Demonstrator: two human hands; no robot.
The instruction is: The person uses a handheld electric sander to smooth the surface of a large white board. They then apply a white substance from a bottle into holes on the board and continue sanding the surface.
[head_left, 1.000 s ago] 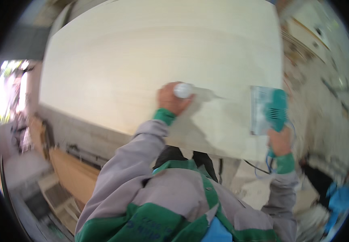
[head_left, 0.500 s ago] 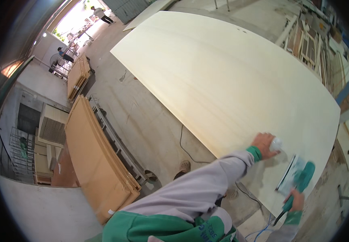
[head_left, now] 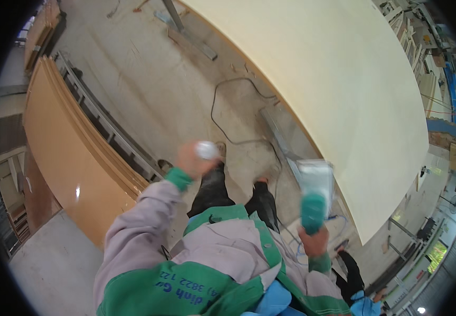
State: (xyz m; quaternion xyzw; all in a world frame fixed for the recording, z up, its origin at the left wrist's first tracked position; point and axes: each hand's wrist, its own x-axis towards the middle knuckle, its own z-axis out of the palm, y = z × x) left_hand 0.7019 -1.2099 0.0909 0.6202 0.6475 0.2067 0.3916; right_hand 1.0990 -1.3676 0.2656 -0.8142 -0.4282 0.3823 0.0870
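Out over the floor, left of the panel, my left hand (head_left: pixel 190 159) is closed around a small white rounded object (head_left: pixel 207 150); motion blur hides its kind. My right hand (head_left: pixel 313 241) grips the rear of a teal power sander (head_left: pixel 313 210) with a wide flat pale pad. That sander is held up beside the near edge of a large pale panel (head_left: pixel 344 100), its pad overlapping the edge in view. Whether the two touch I cannot tell. The panel rests on metal supports (head_left: pixel 286 147).
Brown flat panels (head_left: pixel 75 142) are stacked on a metal rack (head_left: pixel 107 124) to the left. A dark cable (head_left: pixel 215 105) loops across the floor near my feet. Another person (head_left: pixel 352 274) is at the lower right. Wood strips (head_left: pixel 399 29) lie beyond the panel.
Both hands have come off the panel's top and moved left with my turning view. The sander has been lifted from the panel; the white object is still in my left hand.
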